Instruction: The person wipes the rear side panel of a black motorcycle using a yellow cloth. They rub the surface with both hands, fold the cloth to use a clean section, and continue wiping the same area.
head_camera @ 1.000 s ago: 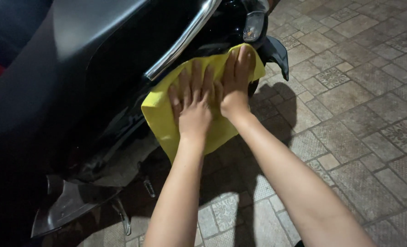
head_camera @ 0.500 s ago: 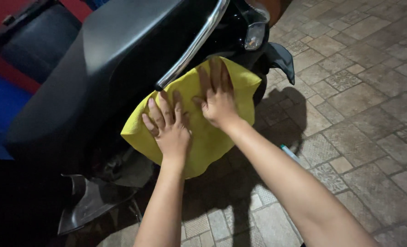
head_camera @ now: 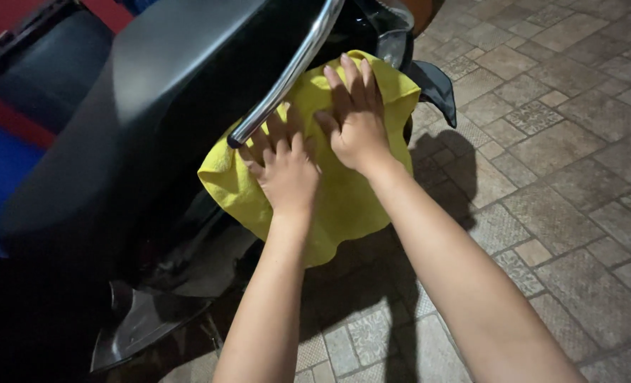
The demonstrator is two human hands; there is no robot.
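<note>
A yellow cloth is spread flat against the black side panel of a scooter, just under its chrome grab rail. My left hand presses on the cloth's middle with fingers spread, its fingertips reaching up to the rail's lower end. Beside it, a little higher and to the right, my right hand lies flat on the cloth's upper part. Both palms are pressed on the fabric; neither hand grips it.
The scooter's black seat fills the upper left. Its tail light and rear fender stick out at the top. A footrest bracket juts out low on the left. Patterned paving stones cover the ground to the right.
Both hands and the cloth slid along the panel: left and down first, then back up under the rail. The hands now lie close together again.
</note>
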